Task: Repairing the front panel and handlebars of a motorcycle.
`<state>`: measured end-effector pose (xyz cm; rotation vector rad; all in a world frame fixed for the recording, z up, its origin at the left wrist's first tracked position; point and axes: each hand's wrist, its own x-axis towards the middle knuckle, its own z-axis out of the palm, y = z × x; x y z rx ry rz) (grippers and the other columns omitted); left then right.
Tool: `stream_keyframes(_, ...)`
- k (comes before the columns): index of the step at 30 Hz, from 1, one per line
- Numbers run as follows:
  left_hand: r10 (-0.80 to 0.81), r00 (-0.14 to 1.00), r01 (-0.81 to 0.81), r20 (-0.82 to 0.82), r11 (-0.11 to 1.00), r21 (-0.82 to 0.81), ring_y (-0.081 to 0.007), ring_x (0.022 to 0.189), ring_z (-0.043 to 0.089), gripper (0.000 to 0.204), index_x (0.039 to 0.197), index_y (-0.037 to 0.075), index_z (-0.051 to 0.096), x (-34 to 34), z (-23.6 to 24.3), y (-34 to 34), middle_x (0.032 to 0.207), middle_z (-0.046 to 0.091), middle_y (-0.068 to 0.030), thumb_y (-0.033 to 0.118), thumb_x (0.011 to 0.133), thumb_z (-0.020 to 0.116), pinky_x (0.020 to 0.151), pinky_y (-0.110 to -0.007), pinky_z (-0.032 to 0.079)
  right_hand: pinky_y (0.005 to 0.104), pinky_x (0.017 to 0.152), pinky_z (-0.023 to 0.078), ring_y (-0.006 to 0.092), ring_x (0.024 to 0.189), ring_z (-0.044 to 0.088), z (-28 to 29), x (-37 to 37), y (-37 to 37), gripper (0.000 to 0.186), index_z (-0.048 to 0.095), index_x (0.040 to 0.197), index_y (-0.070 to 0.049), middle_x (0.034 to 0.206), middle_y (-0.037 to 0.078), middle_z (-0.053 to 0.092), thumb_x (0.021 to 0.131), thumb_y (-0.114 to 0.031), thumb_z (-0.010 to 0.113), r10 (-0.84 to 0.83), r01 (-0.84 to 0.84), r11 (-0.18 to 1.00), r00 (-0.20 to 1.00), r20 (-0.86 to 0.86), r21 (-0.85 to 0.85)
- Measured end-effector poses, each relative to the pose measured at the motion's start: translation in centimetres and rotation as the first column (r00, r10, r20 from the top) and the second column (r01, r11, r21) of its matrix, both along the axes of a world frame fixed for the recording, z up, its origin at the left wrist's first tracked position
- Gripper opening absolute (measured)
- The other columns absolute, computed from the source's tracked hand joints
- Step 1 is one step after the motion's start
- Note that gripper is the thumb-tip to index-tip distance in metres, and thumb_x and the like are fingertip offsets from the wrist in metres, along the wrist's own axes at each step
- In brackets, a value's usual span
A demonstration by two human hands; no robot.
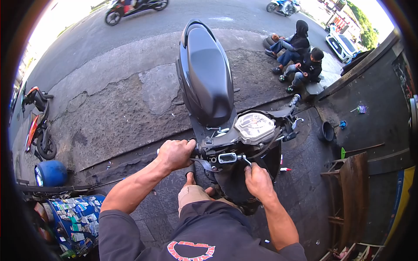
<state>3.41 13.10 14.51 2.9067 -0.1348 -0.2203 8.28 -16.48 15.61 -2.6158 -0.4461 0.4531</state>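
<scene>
A black scooter (204, 74) stands before me, its handlebar cover off and the instrument cluster (254, 128) exposed. My left hand (174, 154) is closed round the handlebar grip on the left, just above a silver brake lever (203, 166). My right hand (257, 178) grips a thin metal tool (247, 160), probably a wrench, whose upper end meets the fittings beside the small rectangular chrome-rimmed reservoir (227, 157). Loose cables run below the cluster. The far handlebar end (295, 99) points away to the upper right.
Two people (307, 69) sit at the kerb on the right. A parked motorbike (38, 124), blue drum (51, 173) and sticker-covered barrel (74, 222) stand left. A dark bucket (325, 131) and wooden bench (350, 195) line the right wall. Motorbikes (130, 11) and a white car (342, 45) are on the road.
</scene>
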Motion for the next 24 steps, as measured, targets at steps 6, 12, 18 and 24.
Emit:
stream_keyframes(6,0.004,1.0,-0.004,-0.007,1.0,0.005,-0.033,0.072,0.068,0.035,0.089,0.004,0.057,-0.1,0.0,0.0,0.076,0.066,-0.0142,0.025,0.067,0.075,0.062,-0.044,0.055,0.0535,0.075,0.047,0.0497,0.088,0.06,1.5,2.4,-0.9,0.035,0.058,0.088,0.008,0.084,0.033,0.062,0.096,-0.024,0.047,0.043,0.003,0.992,0.929,-0.367,0.125)
stream_keyframes(12,-0.004,0.999,0.004,0.037,1.0,-0.001,-0.033,0.07,0.068,0.034,0.088,0.004,0.057,-0.1,-0.1,0.0,0.074,0.066,-0.014,0.024,0.067,0.074,0.06,-0.043,0.055,0.0536,0.068,0.05,0.0445,0.08,0.065,-0.8,0.7,-1.3,0.027,0.052,0.093,0.004,0.077,0.029,0.064,0.095,-0.022,0.05,0.149,-0.151,0.988,0.987,-0.058,-0.035)
stream_keyframes(18,-0.004,0.999,0.004,0.042,1.0,0.007,-0.0339,0.07,0.068,0.033,0.088,0.004,0.056,-0.2,-0.4,0.0,0.075,0.066,-0.0141,0.024,0.067,0.074,0.061,-0.044,0.055,0.048,0.058,0.051,0.0403,0.067,0.064,-4.2,-0.6,-0.1,0.017,0.047,0.095,0.0,0.063,0.022,0.061,0.09,-0.013,0.057,0.121,-0.168,0.981,0.92,0.373,0.094)
stream_keyframes(24,-0.004,0.999,0.004,0.042,1.0,0.001,-0.0343,0.07,0.068,0.037,0.088,0.005,0.056,-0.2,-0.4,-0.1,0.075,0.066,-0.0144,0.027,0.066,0.077,0.061,-0.045,0.054,0.0516,0.065,0.046,0.0472,0.075,0.062,0.0,1.5,-1.4,0.03,0.058,0.081,0.005,0.071,0.027,0.062,0.093,-0.023,0.052,0.04,0.034,0.966,0.959,-0.28,0.256)
